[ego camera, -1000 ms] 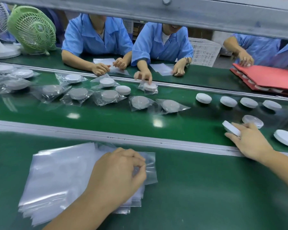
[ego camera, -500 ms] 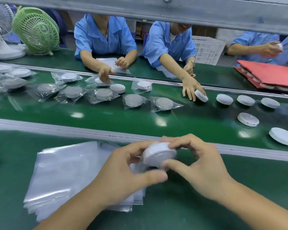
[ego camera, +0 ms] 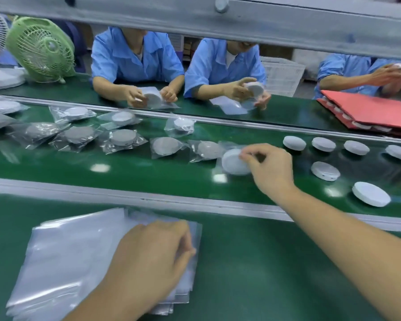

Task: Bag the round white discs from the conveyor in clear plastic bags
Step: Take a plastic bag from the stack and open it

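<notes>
Round white bagged disc (ego camera: 234,162) on green conveyor belt (ego camera: 148,172), right edge pinched in right hand (ego camera: 271,170) grip; left hand (ego camera: 153,253) pinches clear plastic bag stack (ego camera: 74,246).

We see bright overhead light glinting on the glossy green conveyor belt (ego camera: 56,169) (small white patches); our left hand (ego camera: 153,253) blurs.

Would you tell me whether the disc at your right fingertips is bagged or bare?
Bagged: clear film shows beyond the left edge of the disc, which the right hand pinches.
</notes>
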Available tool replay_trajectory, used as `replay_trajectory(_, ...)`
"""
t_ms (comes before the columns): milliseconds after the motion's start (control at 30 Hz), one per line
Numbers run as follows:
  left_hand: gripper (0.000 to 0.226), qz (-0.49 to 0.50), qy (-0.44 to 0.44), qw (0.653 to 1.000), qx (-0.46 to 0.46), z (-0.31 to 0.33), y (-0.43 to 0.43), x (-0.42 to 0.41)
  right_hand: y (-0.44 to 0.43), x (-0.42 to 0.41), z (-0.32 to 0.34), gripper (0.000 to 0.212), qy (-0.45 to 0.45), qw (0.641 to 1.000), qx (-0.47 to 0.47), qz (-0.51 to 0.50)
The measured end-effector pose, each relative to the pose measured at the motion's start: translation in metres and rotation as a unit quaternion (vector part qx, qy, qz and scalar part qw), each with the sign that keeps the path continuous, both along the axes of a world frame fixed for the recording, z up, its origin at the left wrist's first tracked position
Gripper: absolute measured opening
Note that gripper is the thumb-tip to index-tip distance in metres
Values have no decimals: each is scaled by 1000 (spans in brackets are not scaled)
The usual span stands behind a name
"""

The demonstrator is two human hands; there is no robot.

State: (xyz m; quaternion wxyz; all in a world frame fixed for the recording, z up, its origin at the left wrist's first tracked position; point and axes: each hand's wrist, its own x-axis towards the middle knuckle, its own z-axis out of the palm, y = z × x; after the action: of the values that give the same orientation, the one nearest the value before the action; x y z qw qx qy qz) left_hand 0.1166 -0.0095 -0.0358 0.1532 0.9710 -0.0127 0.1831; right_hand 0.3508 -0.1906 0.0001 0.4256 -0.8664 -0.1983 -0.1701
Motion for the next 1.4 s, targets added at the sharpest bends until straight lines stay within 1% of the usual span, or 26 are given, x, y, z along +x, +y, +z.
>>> replay_trajectory(33, 18, -14, 34, 999, 23, 0, -1, 1, 2, 17, -2, 21, 15, 998, -47, -25)
replay_trajectory(100, 20, -50, 61, 995, 58, -4, -4, 5, 6, 44, -8, 30, 83, 986, -140, -21)
replay_trajectory(167, 26, -63, 38, 996, 48, -2, -6, 8, 11, 56, -3, 39, 145, 980, -136, 18)
replay_trajectory(200, 25, -68, 36, 996, 43, -3, -6, 9, 12, 60, 4, 37, 144, 981, -125, 18)
replay_trajectory(267, 22, -71, 29, 996, 45, -4, -6, 7, 4, 65, 14, 26, 119, 981, -151, 5)
replay_trajectory(367, 18, -72, 15, 997, 33, -8, -6, 6, -22, 59, 5, 15, 157, 969, -186, 49)
replay_trajectory(433, 15, -65, 17, 997, 23, -11, -6, 6, -32, 51, -14, 7, 151, 968, -199, 28)
replay_trajectory(500, 10, -61, 17, 998, 19, -15, -5, 5, -30, 44, -28, 17, 99, 974, -206, 12)
replay_trajectory(533, 8, -59, 16, 998, 14, -15, -5, 5, -25, 42, -32, 24, 97, 981, -168, 18)
replay_trajectory(600, 9, -53, 22, 998, 0, -15, -5, 6, -6, 34, -35, 36, 145, 986, -65, 57)
replay_trajectory(633, 13, -50, 29, 998, -6, -15, -5, 6, 4, 29, -35, 36, 172, 981, -47, 73)
replay_trajectory(667, 17, -48, 31, 998, -12, -14, -5, 7, 14, 25, -34, 35, 169, 978, -84, 88)
replay_trajectory(700, 19, -45, 31, 998, -19, -14, -5, 6, 23, 21, -32, 42, 153, 972, -151, 95)
replay_trajectory(767, 19, -41, 24, 999, -25, -15, -5, 6, 38, 17, -31, 67, 90, 950, -289, 72)
replay_trajectory(800, 20, -42, 24, 998, -29, -14, -5, 6, 44, 19, -33, 73, 69, 943, -317, 67)
replay_trajectory(833, 22, -42, 27, 998, -35, -13, -5, 6, 50, 20, -35, 68, 59, 941, -326, 64)
replay_trajectory(933, 23, -48, 45, 997, -47, -16, -5, 6, 63, 36, -41, 31, 26, 948, -314, 36)
replay_trajectory(1033, 12, -55, 33, 998, -19, -17, -4, 7, 65, 62, -42, 36, 72, 950, -303, -22)
replay_trajectory(1133, 13, -43, 37, 998, -12, -17, -4, 8, 60, 81, -47, 49, 115, 945, -306, 8)
replay_trajectory(1200, 14, -41, 41, 998, -14, -16, -2, 7, 46, 90, -49, 50, 69, 950, -304, -26)
replay_trajectory(1233, 15, -37, 34, 999, -15, -17, -2, 8, 34, 95, -49, 52, 45, 935, -343, -84)
replay_trajectory(1267, 17, -33, 26, 999, -17, -17, -1, 9, 16, 102, -49, 60, 55, 903, -401, -145)
replay_trajectory(1300, 20, -29, 18, 999, -26, -18, 0, 10, -6, 109, -50, 71, 102, 867, -448, -193)
replay_trajectory(1333, 22, -24, 12, 999, -41, -18, 1, 10, -28, 116, -51, 80, 158, 845, -463, -216)
replay_trajectory(1367, 24, -17, 8, 998, -57, -17, 2, 11, -49, 121, -54, 82, 198, 846, -447, -212)
replay_trajectory(1400, 26, -8, 6, 998, -70, -16, 3, 10, -67, 124, -56, 77, 206, 867, -412, -190)
